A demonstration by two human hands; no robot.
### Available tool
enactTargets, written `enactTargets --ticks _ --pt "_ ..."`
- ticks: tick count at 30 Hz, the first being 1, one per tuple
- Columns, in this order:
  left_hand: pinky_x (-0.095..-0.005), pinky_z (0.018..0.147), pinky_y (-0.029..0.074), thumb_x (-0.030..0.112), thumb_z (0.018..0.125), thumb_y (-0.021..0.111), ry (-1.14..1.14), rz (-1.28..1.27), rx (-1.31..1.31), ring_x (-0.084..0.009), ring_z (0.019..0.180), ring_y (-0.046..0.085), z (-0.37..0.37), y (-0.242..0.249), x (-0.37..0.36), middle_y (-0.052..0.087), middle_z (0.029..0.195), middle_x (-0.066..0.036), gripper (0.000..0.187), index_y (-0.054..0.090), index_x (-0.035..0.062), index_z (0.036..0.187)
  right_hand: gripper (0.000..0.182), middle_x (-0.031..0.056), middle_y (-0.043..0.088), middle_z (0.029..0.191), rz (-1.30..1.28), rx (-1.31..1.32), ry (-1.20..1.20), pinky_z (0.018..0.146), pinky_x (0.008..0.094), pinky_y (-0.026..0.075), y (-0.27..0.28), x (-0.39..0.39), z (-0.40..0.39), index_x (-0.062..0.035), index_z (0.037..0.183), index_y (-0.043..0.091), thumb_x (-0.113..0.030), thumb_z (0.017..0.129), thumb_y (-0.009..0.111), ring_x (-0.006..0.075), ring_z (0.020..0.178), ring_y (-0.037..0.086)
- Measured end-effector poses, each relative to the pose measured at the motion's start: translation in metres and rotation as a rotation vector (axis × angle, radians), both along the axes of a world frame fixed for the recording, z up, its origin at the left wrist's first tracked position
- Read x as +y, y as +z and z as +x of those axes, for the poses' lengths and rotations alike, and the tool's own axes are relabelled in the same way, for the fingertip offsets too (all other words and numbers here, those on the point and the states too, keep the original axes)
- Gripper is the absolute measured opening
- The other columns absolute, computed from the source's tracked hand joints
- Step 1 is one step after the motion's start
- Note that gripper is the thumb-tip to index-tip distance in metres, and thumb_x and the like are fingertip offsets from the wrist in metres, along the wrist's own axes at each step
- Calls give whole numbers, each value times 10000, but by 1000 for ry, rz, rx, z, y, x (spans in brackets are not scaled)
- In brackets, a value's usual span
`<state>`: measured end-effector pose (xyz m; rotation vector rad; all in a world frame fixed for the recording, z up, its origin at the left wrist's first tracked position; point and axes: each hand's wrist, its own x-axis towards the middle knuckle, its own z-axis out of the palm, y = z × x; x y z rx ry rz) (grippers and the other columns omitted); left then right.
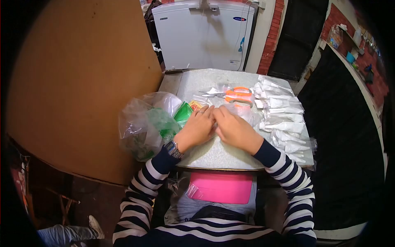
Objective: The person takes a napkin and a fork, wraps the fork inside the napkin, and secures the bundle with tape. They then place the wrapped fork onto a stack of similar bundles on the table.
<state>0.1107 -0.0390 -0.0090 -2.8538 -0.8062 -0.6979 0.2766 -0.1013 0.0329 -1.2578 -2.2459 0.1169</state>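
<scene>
My left hand [197,126], with a watch at the wrist, is over the middle of the table. Its fingers are bent and close together. My right hand [235,128] meets it there, fingertips pinched against the left ones. Whatever they hold is hidden under the fingers; clear plastic shows beside the right hand. Just beyond the left fingers lies a yellow and red packet [195,105], with a green packet [183,113] beside it. Scissors with orange handles [239,89] lie past both hands, blades pointing left.
Several white pieces in clear wrapping [284,103] line the table's right side. A large clear plastic bag [138,119] with green in it stands at the left edge. A pink tray [222,187] rests on my lap. Beyond the table [222,158] stands a white freezer [197,41]; another person's leg [70,234] shows lower left.
</scene>
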Motion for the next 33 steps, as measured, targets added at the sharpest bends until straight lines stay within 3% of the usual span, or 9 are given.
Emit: enactTargets --ticks 4,7,13,16,19,22,24,27,33 --pt "-479 944 440 110 767 655 121 -192 8 -395 1136 531 -5 7 -4 560 1201 -231 354 615 -4 1099 173 114 591 925 174 -403 -140 802 404 482 -19 13 23 -36 967 593 -74 798 590 299 909 611" --pt "-483 937 434 89 768 640 200 -280 86 -381 1074 555 0 13 -14 561 1169 -231 319 609 -22 1065 166 91 605 933 170 -390 -127 799 401 474 -31 25 29 -59 978 615 -95 818 585 277 932 612" --pt "-471 1044 381 89 794 625 173 -31 -43 -402 1192 505 -5 -2 -26 517 1270 -283 392 578 -78 1146 117 76 629 944 238 -450 -82 820 404 456 -33 38 37 -77 912 646 -133 813 621 267 934 610" --pt "-476 1092 338 81 807 624 187 -117 -88 -416 1251 458 -5 -6 -26 477 1319 -306 418 555 -92 1181 84 80 650 851 282 -422 -82 780 394 481 -25 43 43 -63 833 640 -99 767 604 244 850 639" --pt "-440 1027 412 29 805 601 156 107 -175 -390 1163 537 -5 15 -47 548 1239 -263 343 582 -64 1134 71 79 646 809 255 -324 -52 798 392 481 -15 42 41 -71 800 637 -118 746 641 243 827 635" --pt "-393 892 498 -13 797 573 179 -528 -415 -358 993 630 -37 62 -104 635 1057 -206 257 621 -34 1049 112 82 659 834 201 -147 24 779 354 495 7 33 44 -72 828 647 -143 755 691 226 805 639" --pt "-372 722 520 -10 797 559 339 -487 -580 -342 782 655 -67 60 -113 638 830 -198 149 641 -48 916 131 81 664 843 63 116 47 751 325 504 19 30 50 -76 867 659 -157 777 709 205 778 640" --pt "-489 810 483 14 818 558 719 -434 -141 -441 911 600 -105 61 -98 618 1011 -266 217 620 -50 1015 163 82 674 847 -113 478 -11 687 251 510 52 21 51 -23 945 649 -142 851 709 154 720 638" --pt "-471 946 432 2 821 594 402 -68 -485 -422 1081 555 -111 2 -13 613 1091 -244 270 607 -43 1087 169 109 673 891 -81 1331 171 682 232 538 72 41 63 37 991 608 -97 906 666 157 761 671"
